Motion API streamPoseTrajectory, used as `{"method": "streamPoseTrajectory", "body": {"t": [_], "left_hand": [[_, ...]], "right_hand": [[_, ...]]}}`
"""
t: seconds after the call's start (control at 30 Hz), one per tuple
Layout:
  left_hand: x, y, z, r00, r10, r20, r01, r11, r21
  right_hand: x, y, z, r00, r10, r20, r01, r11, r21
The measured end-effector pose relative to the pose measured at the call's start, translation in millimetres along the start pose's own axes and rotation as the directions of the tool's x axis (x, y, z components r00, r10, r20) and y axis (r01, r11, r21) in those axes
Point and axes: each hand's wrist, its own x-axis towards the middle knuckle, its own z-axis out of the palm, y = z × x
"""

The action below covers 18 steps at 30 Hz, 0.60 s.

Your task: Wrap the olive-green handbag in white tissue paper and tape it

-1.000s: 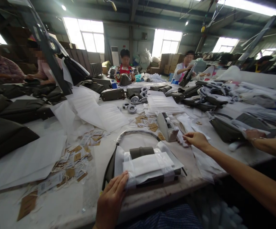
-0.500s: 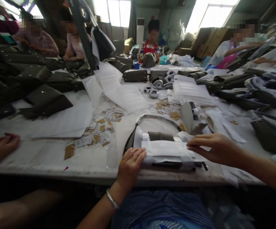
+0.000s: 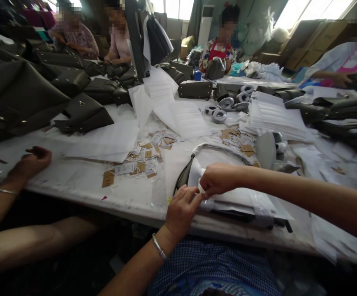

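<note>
A dark olive handbag (image 3: pixel 228 205) wrapped in white foam sheet and clear tape lies on the table's near edge, its handle (image 3: pixel 218 149) arching away from me. My left hand (image 3: pixel 181 209) rests at the bag's left end, fingers curled on the wrapping. My right hand (image 3: pixel 217 179) has reached across to the same end and pinches a corner of the white wrapping (image 3: pixel 200 187). Both hands meet at that corner.
A co-worker's hand (image 3: pixel 32 160) lies on the table at my left. Paper tags (image 3: pixel 144 158) are scattered ahead. A tape dispenser (image 3: pixel 269 152), tape rolls (image 3: pixel 220 116), a foam sheet stack (image 3: pixel 274 115) and dark bags (image 3: pixel 82 115) crowd the table. Several people work at the far side.
The view has tilted down and leftward. My right hand moved left from the bag's right side to its left end, joining my left hand on the wrapping.
</note>
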Motion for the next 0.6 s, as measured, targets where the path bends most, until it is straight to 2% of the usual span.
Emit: {"method": "streamPoseTrajectory", "body": {"t": [0.13, 0.3, 0.47, 0.6], "left_hand": [[0.0, -1.9, -0.1, 0.999, -0.033, 0.03, 0.034, 0.999, -0.042], [-3.4, -0.4, 1.4, 0.998, -0.057, 0.039, 0.059, 0.996, -0.067], [-6.8, 1.9, 2.8, 1.0, -0.023, -0.004, 0.023, 0.998, -0.055], [-8.2, 1.8, 4.9, 1.0, -0.021, -0.012, 0.021, 0.999, -0.028]], "right_hand": [[21.1, -3.4, -11.2, 0.984, 0.051, 0.171, -0.041, 0.997, -0.061], [40.7, -11.3, -20.2, 0.915, 0.148, 0.375, -0.122, 0.988, -0.094], [48.7, 2.3, -18.7, 0.942, 0.057, 0.331, -0.049, 0.998, -0.031], [51.0, 24.5, -18.9, 0.983, 0.046, 0.176, -0.015, 0.985, -0.174]]}}
